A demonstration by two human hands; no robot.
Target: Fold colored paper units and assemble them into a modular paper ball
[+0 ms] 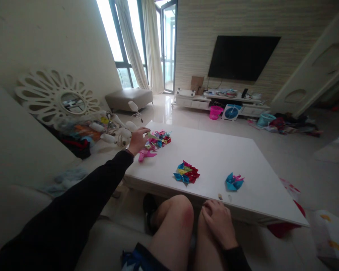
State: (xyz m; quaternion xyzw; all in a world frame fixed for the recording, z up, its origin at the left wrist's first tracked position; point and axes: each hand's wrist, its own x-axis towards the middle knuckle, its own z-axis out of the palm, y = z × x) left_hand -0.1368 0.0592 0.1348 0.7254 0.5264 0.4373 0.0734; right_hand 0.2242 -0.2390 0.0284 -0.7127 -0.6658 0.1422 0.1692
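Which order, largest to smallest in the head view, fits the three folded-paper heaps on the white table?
1. Far heap at the left hand, though farthest away.
2. Middle heap.
3. Blue heap.

Left hand [137, 140] pinches a paper piece [151, 135] on the white table [214, 150]; right hand [219, 222] rests on knee.

Daylight enters through the tall windows [113, 34] far beyond your left hand [138, 141], blown out to white and mirrored as glare on the floor [165, 107] past it. Your right hand [219, 222] lies in dimmer light. Wide-angle distortion bows straight lines outward of both hands, and detail is slightly soft throughout.
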